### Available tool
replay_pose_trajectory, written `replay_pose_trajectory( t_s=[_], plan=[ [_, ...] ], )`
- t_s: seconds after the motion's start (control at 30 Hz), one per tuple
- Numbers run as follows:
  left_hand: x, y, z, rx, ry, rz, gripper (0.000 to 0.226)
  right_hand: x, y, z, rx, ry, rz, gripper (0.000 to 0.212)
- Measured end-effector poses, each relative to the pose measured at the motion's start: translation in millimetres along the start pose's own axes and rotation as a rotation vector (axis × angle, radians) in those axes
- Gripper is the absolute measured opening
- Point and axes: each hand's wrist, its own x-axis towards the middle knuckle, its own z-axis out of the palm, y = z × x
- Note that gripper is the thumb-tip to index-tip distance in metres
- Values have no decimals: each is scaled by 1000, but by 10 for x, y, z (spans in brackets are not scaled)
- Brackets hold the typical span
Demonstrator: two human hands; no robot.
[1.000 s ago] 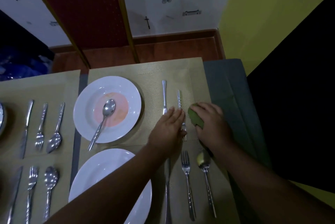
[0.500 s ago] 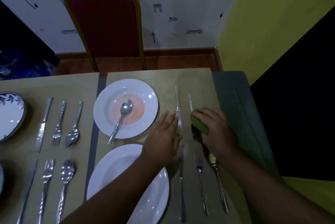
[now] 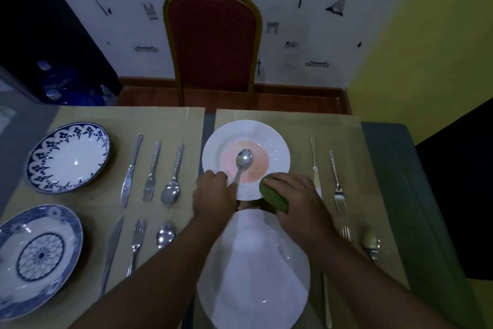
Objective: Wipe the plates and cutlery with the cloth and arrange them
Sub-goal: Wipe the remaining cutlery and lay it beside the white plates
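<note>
A dim dining corner, white wall with black decals meeting a yellow one; on my feed a grey table [image 3: 386,168] lies under tan placemats [image 3: 293,120]. At the centre, a spoon [image 3: 244,159] lies with its bowl in the pink middle of the far white plate [image 3: 277,147]. The left hand [image 3: 213,195] has its fingers curled round the end of the spoon's handle at the plate's near rim. Just beside it, the right hand [image 3: 298,200] clutches a bunched green cloth [image 3: 272,194], fingers wrapped over it, at the same rim. Both forearms cross a second white plate [image 3: 253,288] nearer me. To the right of the far plate I see a knife [image 3: 314,160] and a fork [image 3: 336,179] lying parallel. On the left mats sit two blue-patterned plates [image 3: 66,156], each with a knife, fork and spoon alongside. A red chair [image 3: 213,43] with a gold frame stands behind the table.
</note>
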Motion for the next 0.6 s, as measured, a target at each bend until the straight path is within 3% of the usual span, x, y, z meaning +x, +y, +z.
replay_pose_trajectory(
  t_s=[0.2,0.37,0.53,0.6],
  plan=[
    [206,83,-15,61,-91,20,28,58,-63,80,19,1,53,66],
    [164,92,-192,-343,-324,-172,17,233,-29,90,56,59,94,70],
    [-20,128,-395,-866,-456,-404,25,494,-194,144,15,0,-116,64],
    [-86,113,-431,-984,-464,-418,24,568,-186,178,-17,-67,-202,59]
  ],
)
